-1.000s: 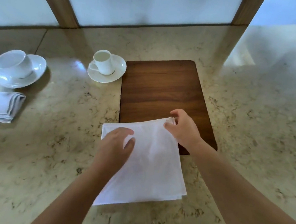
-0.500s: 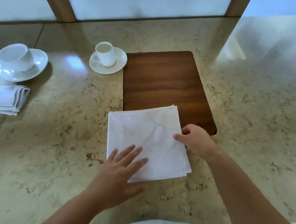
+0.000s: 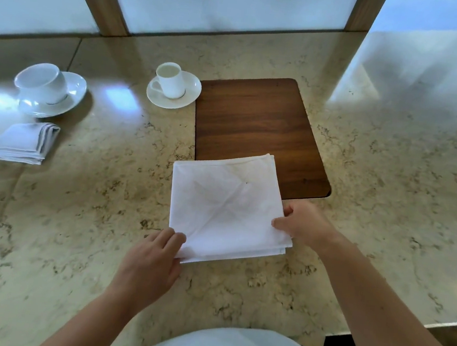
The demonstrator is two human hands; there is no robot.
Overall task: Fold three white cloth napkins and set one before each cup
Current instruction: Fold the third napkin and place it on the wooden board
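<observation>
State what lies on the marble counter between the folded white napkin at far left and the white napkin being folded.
Bare marble counter, head view.

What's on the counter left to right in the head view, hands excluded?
Folded napkin → wide cup on saucer → tall cup on saucer → flat napkin → wooden board. The flat napkin's far edge overlaps the board.

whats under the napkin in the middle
The napkin lies partly on the wooden board, its far corner over the board's near edge, the rest on the counter. Anything beneath it is covered.
</observation>
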